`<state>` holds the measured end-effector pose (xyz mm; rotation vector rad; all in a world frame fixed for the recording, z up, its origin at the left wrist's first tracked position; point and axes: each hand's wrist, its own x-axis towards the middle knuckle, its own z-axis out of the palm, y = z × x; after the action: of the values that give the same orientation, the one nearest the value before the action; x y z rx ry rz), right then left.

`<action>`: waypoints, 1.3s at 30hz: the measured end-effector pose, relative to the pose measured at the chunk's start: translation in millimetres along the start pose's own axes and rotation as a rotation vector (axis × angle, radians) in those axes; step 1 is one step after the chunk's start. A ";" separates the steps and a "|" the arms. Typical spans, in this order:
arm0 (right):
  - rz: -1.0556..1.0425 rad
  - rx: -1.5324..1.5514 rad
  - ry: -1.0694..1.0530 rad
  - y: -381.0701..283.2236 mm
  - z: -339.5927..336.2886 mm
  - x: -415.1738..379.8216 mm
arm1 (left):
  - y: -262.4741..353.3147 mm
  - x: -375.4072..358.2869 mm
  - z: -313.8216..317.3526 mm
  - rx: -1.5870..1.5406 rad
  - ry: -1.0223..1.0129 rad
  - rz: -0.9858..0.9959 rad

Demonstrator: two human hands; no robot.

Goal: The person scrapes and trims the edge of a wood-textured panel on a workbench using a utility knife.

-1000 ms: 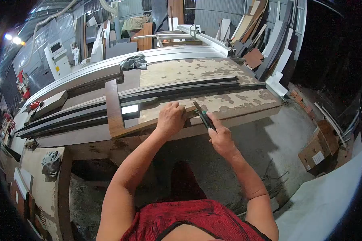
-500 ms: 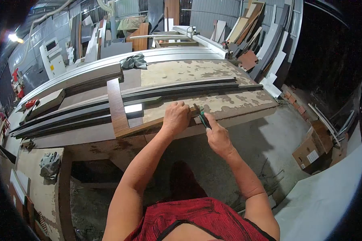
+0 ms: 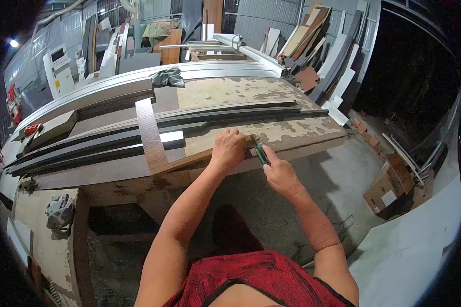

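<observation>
Left hand sits knuckles up near the front of the bench, fingers curled down over the strip, holding it close to its right end; fingertips hidden from this angle. Right hand is closed around a green and dark tool, thumb laid along the handle, its front end pointing up and left toward the strip's tip, just beside the left hand. Whether tool and strip touch, cannot tell. Strip is brown, lies slantwise along the bench's front edge, and its left end meets the foot of a brown board, which reaches back across a bundle of long dark bars. Joined or merely butted there: unclear. Just right of the board, a bright white patch. Bench top pale, with blotchy brown wear. Grey cloth crumpled at the rear; red tool far left. Second rag on a low side table, left. Carton on the floor to the right, well apart from both hands.
</observation>
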<state>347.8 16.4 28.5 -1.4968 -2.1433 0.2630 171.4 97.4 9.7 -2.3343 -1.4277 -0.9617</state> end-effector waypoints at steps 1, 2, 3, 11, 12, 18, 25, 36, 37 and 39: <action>0.001 -0.001 0.003 -0.3 -0.2 -1.3 | 0.0 0.2 1.3 0.000 0.003 -0.004; 0.000 -0.003 0.007 -0.5 -0.6 -1.7 | 0.0 1.0 1.9 0.001 0.006 -0.007; 0.008 0.025 0.015 -0.9 -0.8 -2.2 | 0.2 1.4 1.1 -0.002 -0.002 -0.006; 0.035 0.107 0.048 -3.0 5.4 1.8 | -0.3 0.9 -0.5 0.003 0.007 0.013; 0.042 0.101 0.044 -3.3 5.7 2.8 | -0.1 0.9 -1.2 0.011 -0.007 0.015; 0.000 0.068 0.041 0.2 6.7 9.8 | -1.1 0.1 -2.5 0.029 -0.030 0.012; 0.027 -0.004 0.036 -7.8 4.2 5.4 | 2.7 0.9 -10.6 0.013 -0.102 -0.028; 0.042 -0.052 -0.006 -15.9 -1.5 26.1 | 0.6 -0.3 -6.4 -0.031 -0.011 -0.001; 0.029 -0.041 -0.004 -11.2 0.8 33.2 | 0.8 0.2 -6.1 -0.042 -0.012 -0.004; 0.033 -0.072 -0.011 -12.0 0.3 34.1 | 1.8 -0.2 -7.8 -0.053 -0.013 -0.007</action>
<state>328.9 43.3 43.4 -1.5757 -2.1592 0.2087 169.7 92.3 15.7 -2.3789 -1.4328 -0.9992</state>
